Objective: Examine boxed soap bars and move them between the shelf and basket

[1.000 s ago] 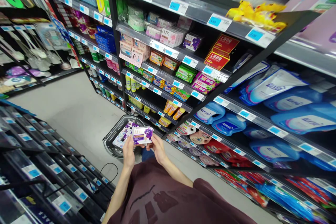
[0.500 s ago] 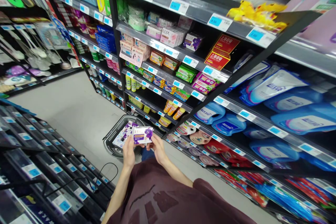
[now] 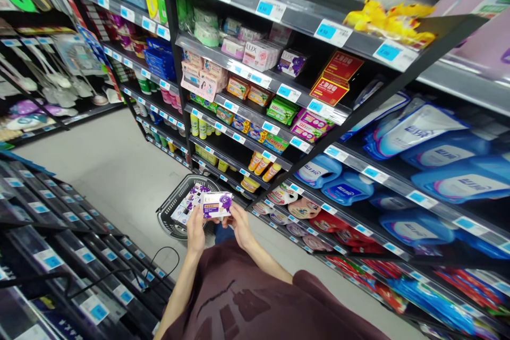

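In front of my body I hold a white and purple soap box (image 3: 216, 205) marked LUX, its printed face turned up. My left hand (image 3: 196, 227) grips its left end. Around the right end my right hand (image 3: 239, 221) is closed, fingers partly under the box. Just beyond it stands a dark basket (image 3: 165, 204) on the floor, with several similar white and purple boxes (image 3: 187, 207) in it. The soap box in my hands covers part of the basket.
Soap shelves (image 3: 263, 79) rise ahead, holding more LUX boxes (image 3: 258, 56). Blue detergent bottles (image 3: 458, 180) fill the shelving on the right. Dark racks (image 3: 48, 223) with price tags line the left, a black cable loop (image 3: 165, 248) sticking out. Grey floor (image 3: 99, 164) runs between them.
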### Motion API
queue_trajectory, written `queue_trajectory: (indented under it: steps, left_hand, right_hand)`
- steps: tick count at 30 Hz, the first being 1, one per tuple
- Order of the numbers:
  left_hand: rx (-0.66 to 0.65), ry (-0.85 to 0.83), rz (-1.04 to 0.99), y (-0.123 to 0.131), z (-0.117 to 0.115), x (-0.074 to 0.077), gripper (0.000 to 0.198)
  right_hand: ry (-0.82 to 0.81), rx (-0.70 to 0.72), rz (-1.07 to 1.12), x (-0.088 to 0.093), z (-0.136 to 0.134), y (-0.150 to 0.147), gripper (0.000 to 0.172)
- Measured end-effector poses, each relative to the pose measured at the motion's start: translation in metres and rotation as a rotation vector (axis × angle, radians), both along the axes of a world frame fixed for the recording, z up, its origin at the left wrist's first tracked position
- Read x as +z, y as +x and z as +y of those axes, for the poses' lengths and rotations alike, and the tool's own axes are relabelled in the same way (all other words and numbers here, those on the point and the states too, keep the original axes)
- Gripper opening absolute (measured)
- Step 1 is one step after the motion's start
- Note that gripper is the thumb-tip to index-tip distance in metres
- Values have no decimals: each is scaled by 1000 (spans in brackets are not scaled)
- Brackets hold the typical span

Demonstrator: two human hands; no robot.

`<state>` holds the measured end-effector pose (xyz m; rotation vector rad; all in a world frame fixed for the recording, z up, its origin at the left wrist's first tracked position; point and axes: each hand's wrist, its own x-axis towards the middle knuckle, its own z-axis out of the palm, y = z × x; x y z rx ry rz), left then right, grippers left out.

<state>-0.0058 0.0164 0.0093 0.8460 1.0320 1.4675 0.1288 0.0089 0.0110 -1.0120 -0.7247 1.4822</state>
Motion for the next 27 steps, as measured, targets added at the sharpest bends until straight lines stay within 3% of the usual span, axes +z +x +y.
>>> queue_trajectory:
  steps: [7, 27]
  left_hand:
    - [-14, -21, 2, 1, 0, 4, 40]
    - [-30, -3, 44, -2, 0, -2, 42]
  right_hand:
    - [6, -24, 10, -1, 1, -1, 34]
    - [32, -35, 20, -5, 0, -1, 31]
